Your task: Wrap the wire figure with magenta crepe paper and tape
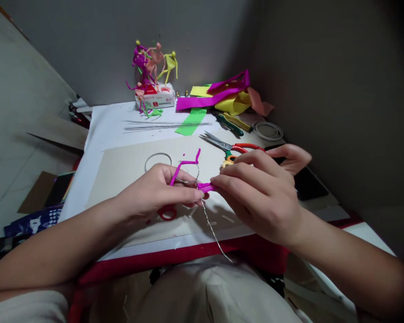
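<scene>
Between both hands is a twisted wire figure (189, 162), its bent limbs partly wrapped in magenta paper. My left hand (161, 186) pinches it near the middle, thumb on top. A magenta paper strip (206, 187) runs from there to my right hand (262, 193), whose fingertips close on the strip's other end. Bare twisted wire (215, 237) hangs down from the grip toward my lap. Just beyond my right hand lie red-handled scissors (222, 142), blades pointing left. A wire ring (158, 157) rests behind my left hand. Part of the figure is hidden by my left fingers.
Several paper-wrapped figures (155, 60) stand on and around a small white and red box (160, 96) at the back. Magenta, yellow and green strips (235, 96), pliers (230, 125), straight wires (161, 127) and a white coil (268, 131) lie nearby. A dark phone-like slab (309, 184) is at right.
</scene>
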Available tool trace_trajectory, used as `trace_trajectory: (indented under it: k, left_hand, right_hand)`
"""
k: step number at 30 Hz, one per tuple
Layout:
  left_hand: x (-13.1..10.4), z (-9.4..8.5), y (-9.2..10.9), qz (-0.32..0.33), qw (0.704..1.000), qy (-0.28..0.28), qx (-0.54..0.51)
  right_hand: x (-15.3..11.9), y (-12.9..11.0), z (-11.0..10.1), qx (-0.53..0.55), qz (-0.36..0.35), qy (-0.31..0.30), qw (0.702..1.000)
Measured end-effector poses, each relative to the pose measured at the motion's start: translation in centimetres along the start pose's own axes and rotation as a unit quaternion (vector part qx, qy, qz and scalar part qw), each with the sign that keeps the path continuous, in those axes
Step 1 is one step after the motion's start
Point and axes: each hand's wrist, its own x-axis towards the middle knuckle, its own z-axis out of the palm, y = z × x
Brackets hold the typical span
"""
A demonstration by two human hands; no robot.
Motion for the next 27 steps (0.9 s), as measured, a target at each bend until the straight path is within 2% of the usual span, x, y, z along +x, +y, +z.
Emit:
trace_trajectory:
  k: [3, 6, 9, 14, 20, 27]
  left_hand:
    - [0.0, 0.0, 0.0, 0.006, 0.998, -0.013, 0.06]
    - [0.1, 0.2, 0.1, 0.003, 0.995, 0.024, 0.094]
    - [0.1, 0.5, 0.3, 0.008, 0.992, 0.057, 0.114]
    - [-0.2, 1.0, 0.5, 0.019, 0.99, 0.064, 0.121]
    - [-0.4, 1.1, 0.5, 0.05, 0.989, 0.042, 0.132]
    - [-0.8, 1.6, 0.4, 0.07, 0.984, 0.091, 0.137]
  right_hand:
    - [0.2, -0.1, 0.2, 0.053, 0.047, -0.023, 0.997]
    - [0.4, -0.3, 0.2, 0.113, 0.089, -0.042, 0.989]
    - [0.6, -0.6, 0.1, 0.19, 0.151, -0.074, 0.967]
    - [1.1, -0.8, -0.1, 0.308, 0.267, -0.136, 0.903]
    - [1.3, -0.8, 0.2, 0.414, 0.343, -0.163, 0.827]
    - [1.3, -0.8, 0.2, 0.475, 0.422, -0.201, 0.746]
